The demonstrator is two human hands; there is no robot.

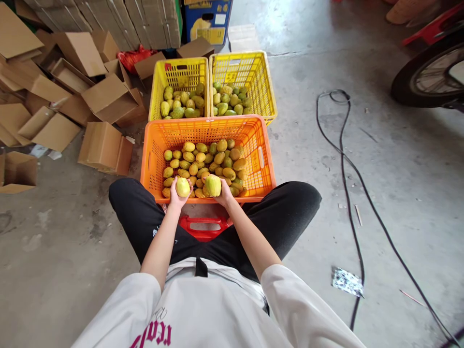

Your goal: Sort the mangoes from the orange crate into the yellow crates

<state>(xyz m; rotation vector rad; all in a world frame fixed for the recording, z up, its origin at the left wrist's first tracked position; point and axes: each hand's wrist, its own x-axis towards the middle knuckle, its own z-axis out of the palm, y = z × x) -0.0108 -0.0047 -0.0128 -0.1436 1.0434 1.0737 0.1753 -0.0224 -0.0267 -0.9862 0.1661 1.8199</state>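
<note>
My left hand (175, 197) is closed around a pale yellow-green papaya (183, 187), its rounded end facing up. My right hand (225, 194) grips a larger, faintly ridged green-yellow papaya (212, 185) just beside it. Both are held apart over the near rim of an orange plastic crate (267, 164). Inside that crate lie many yellow, orange and green papayas (219, 158), loosely heaped. Part of the heap is hidden behind my hands.
Two yellow crates (270, 89) with greener papayas (232, 100) stand behind the orange one. Cardboard boxes (105, 147) are piled at left. A red plastic stool (203, 235) shows between my legs. On the right are a black cable (350, 212) and a motorbike wheel (431, 77).
</note>
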